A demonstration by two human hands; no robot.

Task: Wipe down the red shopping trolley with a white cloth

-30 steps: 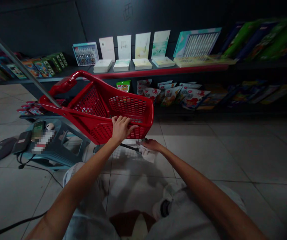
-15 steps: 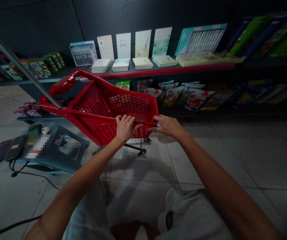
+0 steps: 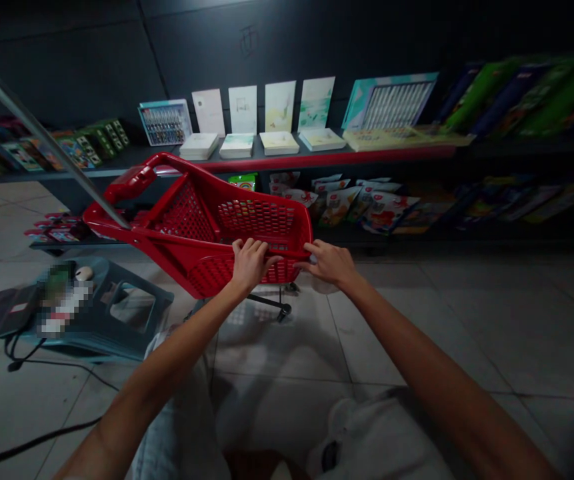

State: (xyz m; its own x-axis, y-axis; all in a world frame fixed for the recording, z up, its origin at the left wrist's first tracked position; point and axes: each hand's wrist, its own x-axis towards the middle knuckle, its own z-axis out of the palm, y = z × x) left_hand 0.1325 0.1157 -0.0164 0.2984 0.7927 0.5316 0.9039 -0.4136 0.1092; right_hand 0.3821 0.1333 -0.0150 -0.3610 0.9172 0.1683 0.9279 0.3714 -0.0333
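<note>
A red plastic shopping cart [image 3: 201, 247] stands sideways in front of me, its push handle toward the left. With fingers curled over the near side rim, my left hand [image 3: 253, 265] grips the cart. My right hand [image 3: 331, 262] is closed around the front corner of the same rim, a short way to the right. Through the perforated walls and open top, no goods can be made out in the basket. Below it, black wheels [image 3: 285, 312] rest on the tiles.
Behind the cart runs a dark shelf with a red edge [image 3: 317, 160], holding booklets [image 3: 237, 145] and boxed sets. Snack bags [image 3: 339, 203] fill the lower level. At left stand a grey-blue stool [image 3: 101, 333] with devices on it, a metal pole [image 3: 41, 133] and a black cable [image 3: 31, 445].
Both hands keep their hold on the cart rim. The cart is turned slightly relative to the shelf, and the whole scene sits a little lower as my view tilts up.
</note>
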